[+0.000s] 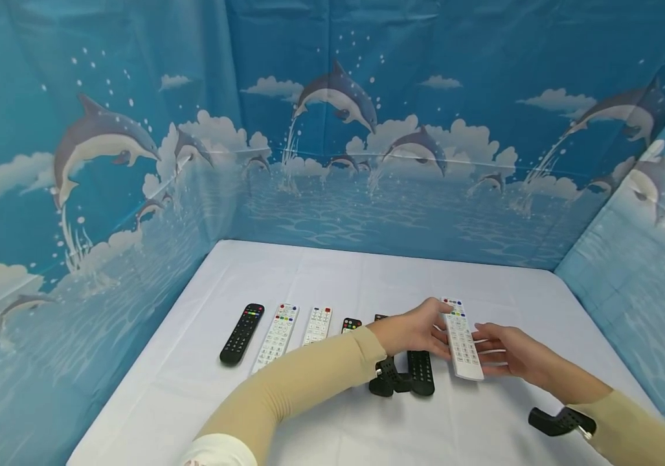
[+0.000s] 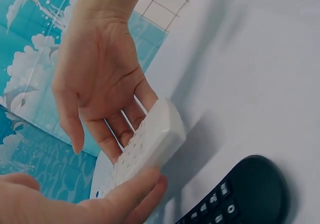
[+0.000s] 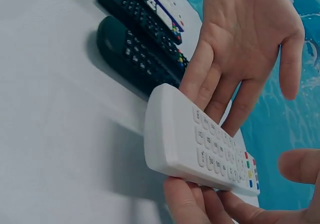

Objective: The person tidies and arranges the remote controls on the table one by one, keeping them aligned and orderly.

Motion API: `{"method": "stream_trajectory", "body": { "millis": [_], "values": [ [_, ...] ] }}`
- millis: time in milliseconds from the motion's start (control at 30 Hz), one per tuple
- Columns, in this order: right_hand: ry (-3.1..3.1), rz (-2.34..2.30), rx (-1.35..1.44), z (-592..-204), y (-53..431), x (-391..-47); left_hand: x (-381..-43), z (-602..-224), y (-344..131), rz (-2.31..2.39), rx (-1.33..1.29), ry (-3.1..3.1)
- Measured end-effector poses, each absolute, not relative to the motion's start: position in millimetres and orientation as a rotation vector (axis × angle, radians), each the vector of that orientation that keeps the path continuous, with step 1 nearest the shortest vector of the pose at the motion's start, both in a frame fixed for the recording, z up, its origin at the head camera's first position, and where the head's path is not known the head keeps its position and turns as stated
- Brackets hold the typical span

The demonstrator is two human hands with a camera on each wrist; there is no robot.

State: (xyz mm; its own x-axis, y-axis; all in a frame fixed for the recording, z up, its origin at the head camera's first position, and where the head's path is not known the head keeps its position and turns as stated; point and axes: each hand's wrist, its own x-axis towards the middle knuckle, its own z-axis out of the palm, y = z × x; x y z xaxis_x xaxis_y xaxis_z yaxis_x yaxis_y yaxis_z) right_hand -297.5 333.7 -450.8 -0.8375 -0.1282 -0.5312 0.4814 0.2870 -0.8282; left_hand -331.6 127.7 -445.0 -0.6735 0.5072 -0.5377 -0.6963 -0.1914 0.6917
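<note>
A white remote control [image 1: 463, 346] with rows of pale buttons and coloured keys is held between the two hands, tilted, its near end raised over the table with a shadow below. My left hand [image 1: 419, 327] touches its left side with extended fingers. From the other side, the fingers of my right hand [image 1: 509, 353] reach to its edge and underside. Both palms show open in the wrist views, and the right thumb stands off the white remote [image 3: 200, 139]. Just left of it lies a black remote [image 1: 421, 375], partly under my left hand and wrist.
A row of remotes lies on the white-covered table [image 1: 180, 388]: a black one [image 1: 241, 334] at far left, then white ones [image 1: 278, 333] [image 1: 317, 323]. The left sleeve [image 1: 303, 382] covers parts of several. Dolphin-print curtains [image 1: 332, 194] border the table behind and at both sides.
</note>
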Motion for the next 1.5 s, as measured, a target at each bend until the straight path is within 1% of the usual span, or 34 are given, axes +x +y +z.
{"method": "stream_trajectory", "body": {
  "millis": [200,467,833,1500],
  "values": [
    [2.023,-1.584,0.347,-461,333,-288,-321,-446,129,1.893,-0.319,1.244],
    [2.039,-1.552,0.394,-467,330,-275,-311,-442,132,1.829,-0.295,1.226],
    [2.073,-1.533,0.369,-469,329,-273,-304,-439,133,1.824,-0.298,1.277],
    [2.089,-1.508,0.350,-468,328,-274,-303,-440,129,1.857,-0.306,1.248]
  ]
}}
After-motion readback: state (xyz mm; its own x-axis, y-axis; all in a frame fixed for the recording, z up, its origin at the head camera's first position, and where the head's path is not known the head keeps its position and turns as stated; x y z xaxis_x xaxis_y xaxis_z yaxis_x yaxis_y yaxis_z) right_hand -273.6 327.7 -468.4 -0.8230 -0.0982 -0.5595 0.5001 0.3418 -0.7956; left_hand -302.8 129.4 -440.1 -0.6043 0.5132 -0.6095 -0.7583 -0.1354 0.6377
